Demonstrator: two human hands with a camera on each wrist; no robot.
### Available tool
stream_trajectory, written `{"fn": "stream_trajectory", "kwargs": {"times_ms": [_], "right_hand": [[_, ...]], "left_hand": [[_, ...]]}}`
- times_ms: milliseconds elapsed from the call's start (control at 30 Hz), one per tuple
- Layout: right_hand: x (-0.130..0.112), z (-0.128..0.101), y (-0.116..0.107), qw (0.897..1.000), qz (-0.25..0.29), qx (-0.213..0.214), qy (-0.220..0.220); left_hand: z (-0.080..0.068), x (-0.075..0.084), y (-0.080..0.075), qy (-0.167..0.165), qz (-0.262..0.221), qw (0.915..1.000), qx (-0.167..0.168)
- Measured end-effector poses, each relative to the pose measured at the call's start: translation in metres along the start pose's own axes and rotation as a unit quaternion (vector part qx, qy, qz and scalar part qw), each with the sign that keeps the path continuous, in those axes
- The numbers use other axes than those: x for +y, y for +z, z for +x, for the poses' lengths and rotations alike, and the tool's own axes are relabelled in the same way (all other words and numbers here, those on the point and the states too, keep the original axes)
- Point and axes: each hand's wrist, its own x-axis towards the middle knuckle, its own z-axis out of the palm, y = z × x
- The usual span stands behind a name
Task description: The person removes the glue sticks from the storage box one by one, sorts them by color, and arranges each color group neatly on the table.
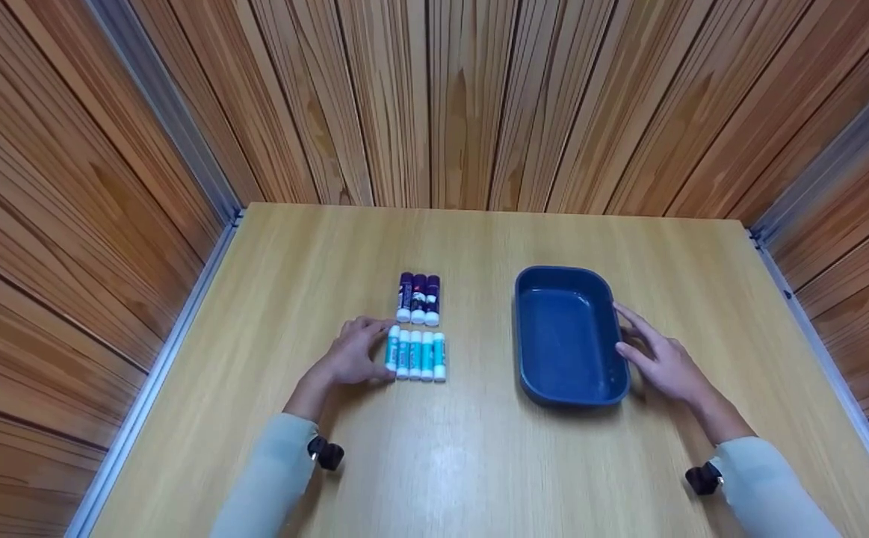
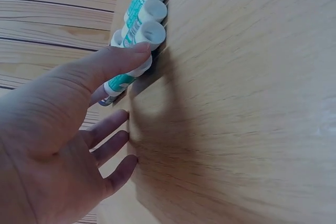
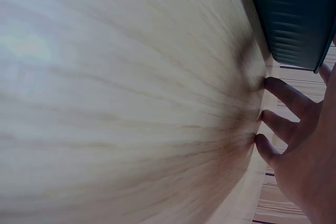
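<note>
A row of several teal-and-white glue sticks (image 1: pixel 415 355) lies side by side on the table. At the row's left end my left hand (image 1: pixel 350 354) pinches the outermost glue stick (image 2: pixel 122 82) lengthwise, thumb at the near white end and index finger toward the far end. The other fingers of that hand are spread beside it. Three purple glue sticks with white ends (image 1: pixel 418 298) lie just beyond the row. On the right stands a dark blue rectangular bin (image 1: pixel 568 336). Against its right side my right hand (image 1: pixel 662 365) rests with extended fingers and thumb.
The wooden table (image 1: pixel 449 463) has a straight far edge. Wood-plank walls (image 1: pixel 460 104) rise behind it and on both sides, with grey metal rails (image 1: pixel 158 373) along the corners and edges. A gap of table separates the glue sticks from the bin.
</note>
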Motion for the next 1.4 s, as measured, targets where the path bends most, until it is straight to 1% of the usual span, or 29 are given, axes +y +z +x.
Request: {"fn": "stream_trajectory", "kwargs": {"times_ms": [167,367,567,1100,1400], "right_hand": [[-0.0006,0.0001,-0.0006,1.0,0.002,-0.002,0.003],[0.0003,0.0011,-0.0001,1.0,0.001,-0.001,0.007],[0.0011,0.0005,0.0004,1.0,-0.001,0.006,-0.002],[0.0012,0.0002,0.0001,1.0,0.0,0.004,-0.004],[0.0001,-0.0002,0.0004,1.0,0.003,0.001,0.001]], "left_hand": [[0.0006,0.0002,0.0028,-0.006,0.014,0.9999,0.006],[0.0007,-0.0008,0.0035,-0.005,0.018,0.9998,0.009],[-0.0006,-0.0008,0.0041,0.008,0.028,0.9995,0.011],[-0.0018,0.0002,0.006,0.002,0.021,0.9997,0.012],[-0.0022,-0.0018,0.0074,0.002,0.026,0.9995,0.017]]}}
